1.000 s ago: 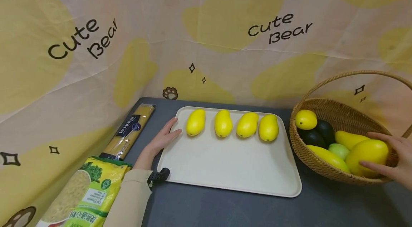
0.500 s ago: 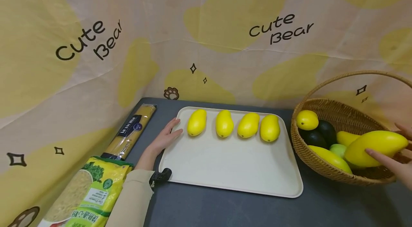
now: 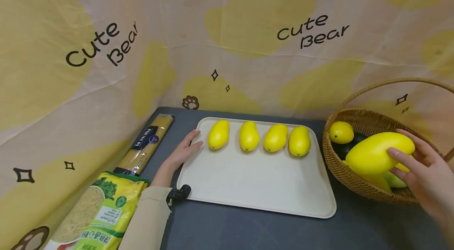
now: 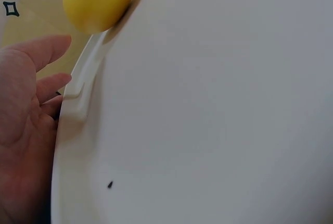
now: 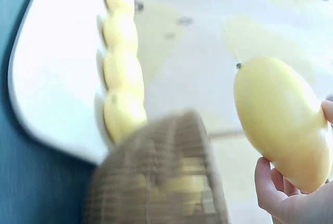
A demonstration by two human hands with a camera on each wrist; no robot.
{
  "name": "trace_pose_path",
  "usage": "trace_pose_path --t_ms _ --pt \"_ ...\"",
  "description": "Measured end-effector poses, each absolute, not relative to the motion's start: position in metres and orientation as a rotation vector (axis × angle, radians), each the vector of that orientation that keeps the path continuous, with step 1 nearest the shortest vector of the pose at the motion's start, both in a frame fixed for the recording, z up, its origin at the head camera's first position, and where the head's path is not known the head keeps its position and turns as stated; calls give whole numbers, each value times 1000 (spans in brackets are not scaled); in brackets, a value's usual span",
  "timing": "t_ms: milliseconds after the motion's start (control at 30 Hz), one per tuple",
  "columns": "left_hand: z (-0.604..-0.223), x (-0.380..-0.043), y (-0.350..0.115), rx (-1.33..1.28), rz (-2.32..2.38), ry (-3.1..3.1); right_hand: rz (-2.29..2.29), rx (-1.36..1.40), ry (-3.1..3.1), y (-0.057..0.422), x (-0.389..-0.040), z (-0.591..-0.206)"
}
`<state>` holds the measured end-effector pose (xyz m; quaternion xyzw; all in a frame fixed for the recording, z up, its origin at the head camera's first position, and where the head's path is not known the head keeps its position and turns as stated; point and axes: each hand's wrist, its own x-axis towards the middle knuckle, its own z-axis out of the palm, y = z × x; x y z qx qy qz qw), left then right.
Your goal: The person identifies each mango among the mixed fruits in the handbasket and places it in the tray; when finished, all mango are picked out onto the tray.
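Observation:
My right hand [image 3: 425, 169] grips a large yellow mango [image 3: 379, 153], thumb on its near side, and holds it above the wicker basket [image 3: 338, 171]. In the right wrist view the same mango [image 5: 278, 114] sits between thumb and fingers, its stem end pointing away from the hand. My left hand [image 3: 182, 153] is at the left rim of the white tray [image 3: 255, 183], fingers extended. The left wrist view shows those fingers [image 4: 52, 52] loosely spread beside the rim. Several smaller yellow mangoes [image 3: 249, 136] lie in a row along the tray's back edge.
Inside the basket are a yellow fruit [image 3: 341, 132], dark avocados [image 3: 357, 139] and a pale green fruit [image 3: 394, 181], partly hidden; its tall handle [image 3: 404, 79] arches overhead. Left of the tray lie a spaghetti pack [image 3: 147, 143] and a yellow-green food bag [image 3: 103, 210]. A printed cloth hangs behind.
My right hand has lifted the large mango up from among the basket's fruit and moved it left over the basket's near side. The left hand has stayed at the tray's rim.

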<state>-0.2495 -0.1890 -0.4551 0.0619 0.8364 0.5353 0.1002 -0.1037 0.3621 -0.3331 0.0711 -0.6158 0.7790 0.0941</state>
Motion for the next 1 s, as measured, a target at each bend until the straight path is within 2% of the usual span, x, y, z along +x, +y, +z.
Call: trace_pose_path --t_ms 267,533,733,1000 --pt "-453 -249 -188 173 1590 2477 2530 281 -1979 315 -117 -334" --pt "-456 -251 -187 177 1582 2491 2224 102 -2428 243 -124 -345" --pt "-454 -249 -188 172 1587 2490 2181 -3 -2576 199 -132 -365" --pt "-454 -249 -188 188 1587 2484 2212 -41 -2588 164 -143 -398"
